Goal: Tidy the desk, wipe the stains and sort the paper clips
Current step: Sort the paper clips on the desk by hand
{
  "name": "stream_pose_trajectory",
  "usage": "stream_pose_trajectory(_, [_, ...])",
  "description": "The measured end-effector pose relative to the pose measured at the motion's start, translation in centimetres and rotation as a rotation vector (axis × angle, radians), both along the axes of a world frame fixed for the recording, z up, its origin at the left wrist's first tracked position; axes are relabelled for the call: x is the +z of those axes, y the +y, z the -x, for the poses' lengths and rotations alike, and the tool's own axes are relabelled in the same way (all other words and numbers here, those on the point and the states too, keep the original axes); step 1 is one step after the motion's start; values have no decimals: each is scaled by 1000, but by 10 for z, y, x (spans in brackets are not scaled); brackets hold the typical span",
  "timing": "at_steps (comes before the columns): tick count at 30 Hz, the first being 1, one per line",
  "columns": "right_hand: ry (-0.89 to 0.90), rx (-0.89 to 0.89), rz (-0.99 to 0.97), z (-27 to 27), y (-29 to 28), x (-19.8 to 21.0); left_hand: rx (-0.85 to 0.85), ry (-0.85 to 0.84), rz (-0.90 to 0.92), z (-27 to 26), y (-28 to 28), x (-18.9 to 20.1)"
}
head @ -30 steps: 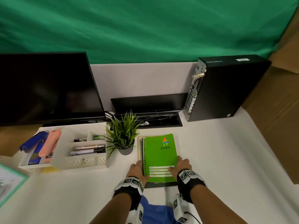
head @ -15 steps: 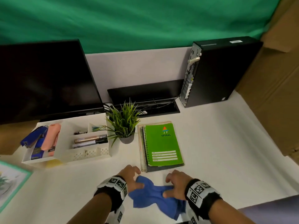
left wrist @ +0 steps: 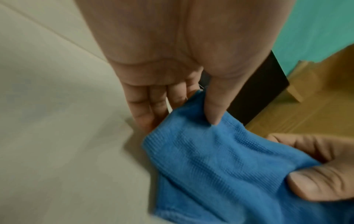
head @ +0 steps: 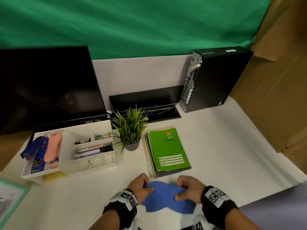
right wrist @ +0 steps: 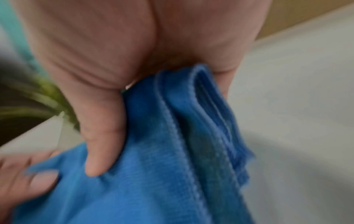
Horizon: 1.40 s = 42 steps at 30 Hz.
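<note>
Both my hands hold a blue cloth (head: 166, 199) at the near edge of the white desk (head: 224, 146). My left hand (head: 141, 188) pinches its left end between thumb and fingers (left wrist: 211, 109); the cloth (left wrist: 220, 159) fills the lower right of the left wrist view. My right hand (head: 187, 190) grips the bunched right end, and the cloth's folds (right wrist: 172, 144) pass under its thumb (right wrist: 99, 144). Just beyond my hands lies a stack of notebooks with a green spiral notebook (head: 167, 148) on top. A white organiser (head: 93, 163) at the left holds coloured paper clips (head: 103, 136), pens and staplers.
A small potted plant (head: 131, 131) stands between the organiser and the notebooks. A black monitor (head: 46, 87) is at the back left, a black computer case (head: 216, 77) at the back right, and a cable tray (head: 149, 105) between them. Cardboard (head: 282, 97) borders the desk's right side.
My hands left the green notebook, drew back toward the desk's near edge and took hold of the blue cloth at both ends. The notebook stack stays put.
</note>
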State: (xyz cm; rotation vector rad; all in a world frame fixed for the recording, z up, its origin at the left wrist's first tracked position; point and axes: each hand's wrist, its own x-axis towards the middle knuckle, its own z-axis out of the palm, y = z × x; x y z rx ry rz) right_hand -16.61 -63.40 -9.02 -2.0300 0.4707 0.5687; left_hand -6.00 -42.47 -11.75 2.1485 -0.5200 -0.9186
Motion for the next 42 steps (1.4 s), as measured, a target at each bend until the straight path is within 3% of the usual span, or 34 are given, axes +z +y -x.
stream_pose_trajectory(3, [-115,-453,-432,9,-8,6,233,273,283,-3,1,5])
stream_pose_trajectory(5, [-166,-701,-684,17,-11,3,356,365,345,-4,-7,9])
stream_pose_trajectory(7, [-193,-825,-827,23,-13,-2,451,391,374,-4,-20,10])
stream_pose_trajectory(9, [-176,-854,-846,26,-18,-8,523,378,386,-4,-35,10])
stream_pose_trajectory(17, [-215,-851,-633,0,-85,0,752,445,393,-3,-98,14])
stream_pose_trajectory(25, [-283,-652,-313,-57,-185,5,684,383,391,-27,-192,35])
stream_pose_trajectory(29, [-254,-502,-172,-100,-230,9,757,312,363,-57,-239,35])
stream_pose_trajectory(34, [-285,-371,139,-148,-263,8,780,205,307,-95,-278,30])
stream_pose_trajectory(42, [-185,-234,453,-172,-285,-24,741,25,175,-137,-312,4])
